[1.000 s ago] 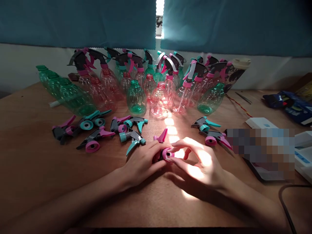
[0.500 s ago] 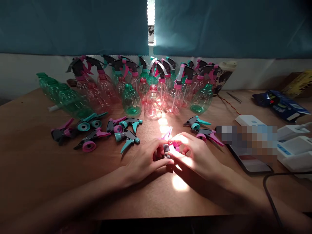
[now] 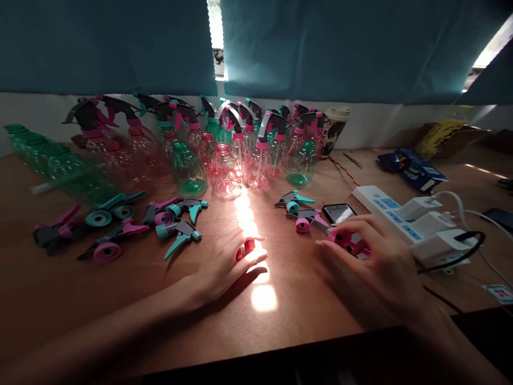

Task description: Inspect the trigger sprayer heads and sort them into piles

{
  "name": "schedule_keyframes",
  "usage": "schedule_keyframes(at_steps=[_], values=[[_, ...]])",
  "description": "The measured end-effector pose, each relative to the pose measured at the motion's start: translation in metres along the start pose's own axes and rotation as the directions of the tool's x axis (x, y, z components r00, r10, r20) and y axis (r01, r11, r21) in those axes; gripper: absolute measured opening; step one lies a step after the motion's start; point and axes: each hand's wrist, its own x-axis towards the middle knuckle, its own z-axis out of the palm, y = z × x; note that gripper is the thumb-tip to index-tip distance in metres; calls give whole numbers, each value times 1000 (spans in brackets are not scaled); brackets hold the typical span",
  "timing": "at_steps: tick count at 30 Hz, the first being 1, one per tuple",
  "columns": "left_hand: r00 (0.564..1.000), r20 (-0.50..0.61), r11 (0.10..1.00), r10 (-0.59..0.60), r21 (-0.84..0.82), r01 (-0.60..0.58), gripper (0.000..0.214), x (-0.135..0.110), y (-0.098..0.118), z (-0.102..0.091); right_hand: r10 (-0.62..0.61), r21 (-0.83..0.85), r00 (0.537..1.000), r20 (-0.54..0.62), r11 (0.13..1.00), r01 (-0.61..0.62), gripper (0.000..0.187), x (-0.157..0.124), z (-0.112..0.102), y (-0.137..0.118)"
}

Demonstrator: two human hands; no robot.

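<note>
My right hand (image 3: 380,256) pinches a pink and grey trigger sprayer head (image 3: 347,240) at the right, over the tabletop; part of it is hidden by the fingers. Just left of it lie a grey sprayer head with a pink collar (image 3: 303,222) and another with a teal trigger (image 3: 294,200). My left hand (image 3: 224,264) rests on the table in the strip of sunlight. Its fingers are loosely bent, thumb apart, with nothing visible in them. Several more sprayer heads, among them a grey and teal one (image 3: 178,231), lie to its left.
Pink and green bottles, many with sprayers fitted, stand at the back, including a clear pink bottle (image 3: 225,174) and a green bottle (image 3: 189,171). A white power strip (image 3: 387,211) with chargers, a phone (image 3: 339,213), a blue packet (image 3: 414,168) and a cup (image 3: 333,131) are at the right.
My hands have parted: the right has carried the sprayer head rightward, while the left has let go and stays near the middle. The view has turned to the right.
</note>
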Motion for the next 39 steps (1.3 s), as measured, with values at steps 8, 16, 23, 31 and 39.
schedule_keyframes(at_steps=[8, 16, 23, 31, 39], values=[[997, -40, 998, 58, 41, -57, 25, 13, 0, 6, -109, -121, 972, 210, 983, 136, 14, -9, 38, -7], [996, -57, 992, 76, 104, -69, 17, -14, -9, -31, -84, -135, 980, 183, 985, 109, 18, 4, 46, -5], [978, -209, 971, 27, 240, 24, 19, -51, -21, -87, -90, -244, 994, 67, 964, 104, 18, 26, 50, -34], [922, -348, 921, -172, 276, 276, 18, -99, -46, -136, -281, 275, 893, 351, 943, 189, 13, 51, 93, -93], [970, -217, 873, -113, 444, 201, 21, -110, -62, -137, -322, 289, 826, 463, 936, 203, 33, 59, 139, -133]])
